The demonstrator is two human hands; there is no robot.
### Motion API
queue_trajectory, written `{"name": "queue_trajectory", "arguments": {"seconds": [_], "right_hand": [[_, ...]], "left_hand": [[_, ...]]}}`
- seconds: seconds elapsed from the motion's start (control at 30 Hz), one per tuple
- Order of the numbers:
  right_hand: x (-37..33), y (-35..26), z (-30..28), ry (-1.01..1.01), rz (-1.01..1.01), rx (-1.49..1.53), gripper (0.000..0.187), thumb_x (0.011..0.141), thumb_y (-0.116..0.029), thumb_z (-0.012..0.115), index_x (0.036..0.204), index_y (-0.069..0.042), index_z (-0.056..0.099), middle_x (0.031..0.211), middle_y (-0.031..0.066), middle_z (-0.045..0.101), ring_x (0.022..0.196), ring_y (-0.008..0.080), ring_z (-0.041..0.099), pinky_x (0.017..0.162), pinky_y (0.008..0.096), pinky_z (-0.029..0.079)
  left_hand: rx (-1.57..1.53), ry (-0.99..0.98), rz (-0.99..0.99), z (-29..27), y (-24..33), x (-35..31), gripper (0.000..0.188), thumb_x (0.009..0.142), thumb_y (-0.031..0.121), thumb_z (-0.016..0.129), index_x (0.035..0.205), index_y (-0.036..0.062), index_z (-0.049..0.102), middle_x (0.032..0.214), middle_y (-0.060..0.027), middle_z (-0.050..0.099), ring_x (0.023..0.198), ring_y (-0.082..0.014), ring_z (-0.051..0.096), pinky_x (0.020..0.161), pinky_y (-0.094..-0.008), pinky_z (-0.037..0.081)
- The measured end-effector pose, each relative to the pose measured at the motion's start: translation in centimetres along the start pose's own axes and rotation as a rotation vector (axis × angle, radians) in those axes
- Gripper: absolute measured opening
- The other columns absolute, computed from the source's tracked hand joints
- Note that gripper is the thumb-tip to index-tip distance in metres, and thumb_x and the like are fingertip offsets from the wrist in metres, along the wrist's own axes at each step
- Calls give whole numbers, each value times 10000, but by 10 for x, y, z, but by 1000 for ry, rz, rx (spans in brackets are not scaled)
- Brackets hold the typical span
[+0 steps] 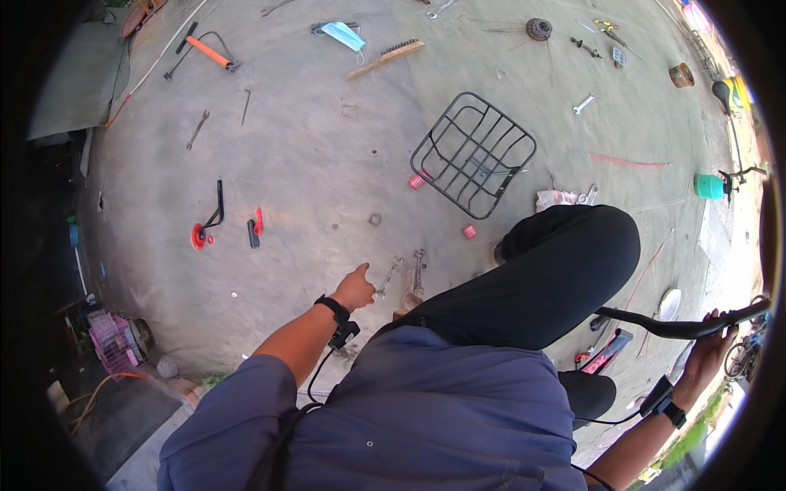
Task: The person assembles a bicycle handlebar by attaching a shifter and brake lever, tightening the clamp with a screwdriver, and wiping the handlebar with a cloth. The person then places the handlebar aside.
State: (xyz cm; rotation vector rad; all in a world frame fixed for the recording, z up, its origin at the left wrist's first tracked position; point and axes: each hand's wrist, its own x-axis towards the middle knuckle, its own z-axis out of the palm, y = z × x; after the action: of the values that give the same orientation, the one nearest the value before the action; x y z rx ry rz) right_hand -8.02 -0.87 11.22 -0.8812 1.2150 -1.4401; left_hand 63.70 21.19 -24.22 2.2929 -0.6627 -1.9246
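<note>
Low over the concrete floor, my left hand (354, 290) has its thumb and fingers apart. Its fingertips are beside an open-ended wrench (391, 274); whether they touch it is hard to tell. A second wrench (419, 272) lies just right of that one, close to my bent knee. Far out on the right, my right hand (702, 360) has its fingers closed around a black curved bar (688, 329) that looks like a handlebar. Part of that hand is hidden behind the bar. Ahead lies a black wire bicycle basket or rack (475, 155).
Left on the floor are a black kickstand-like part with a red disc (199, 236), a small black-and-red tool (254, 229) and an orange hand pump (209, 52). Ahead lie a wire brush (386, 59) and a blue mask (342, 34). A pink wire cage (112, 344) stands lower left.
</note>
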Motion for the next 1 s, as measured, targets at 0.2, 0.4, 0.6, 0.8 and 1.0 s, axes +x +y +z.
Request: {"name": "queue_trajectory", "arguments": {"seconds": [0.2,0.4,0.6,0.8,1.0], "right_hand": [[-10,-19,-13,-131,2,-14,542,1113,-386,473,1505,-14,439,1380,164,627,1314,298,585,1204,444,404],[-27,-30,-18,-77,-9,-43,549,1113,-395,470,1488,5,446,1360,170,633,1311,290,588,1197,426,415],[-64,-29,-39,48,-64,-29,566,1098,-404,503,1462,25,443,1353,183,623,1266,294,603,1185,432,414],[-102,-6,-49,173,-160,31,577,1065,-410,573,1486,-36,447,1334,166,592,1197,301,574,1121,466,431],[-169,40,-111,401,-213,130,677,1017,-418,653,1522,-33,419,1342,195,557,1225,320,567,1149,489,411]], "left_hand": [[159,-32,172,16,28,11,697,857,31,627,1519,-40,422,1095,-297,726,866,-340,774,798,-410,597],[-2,4,41,-14,56,28,668,890,2,602,1532,-16,419,1080,-245,735,802,-284,775,719,-375,587],[40,27,97,-14,110,36,651,921,9,572,1549,5,401,1066,-195,726,756,-229,740,636,-343,556],[163,-15,68,5,154,46,641,967,20,505,1587,39,343,1091,-161,695,720,-193,697,622,-318,544],[333,-54,-8,28,189,35,607,961,22,538,1554,24,406,1055,-140,706,750,-193,708,638,-323,552]]}}
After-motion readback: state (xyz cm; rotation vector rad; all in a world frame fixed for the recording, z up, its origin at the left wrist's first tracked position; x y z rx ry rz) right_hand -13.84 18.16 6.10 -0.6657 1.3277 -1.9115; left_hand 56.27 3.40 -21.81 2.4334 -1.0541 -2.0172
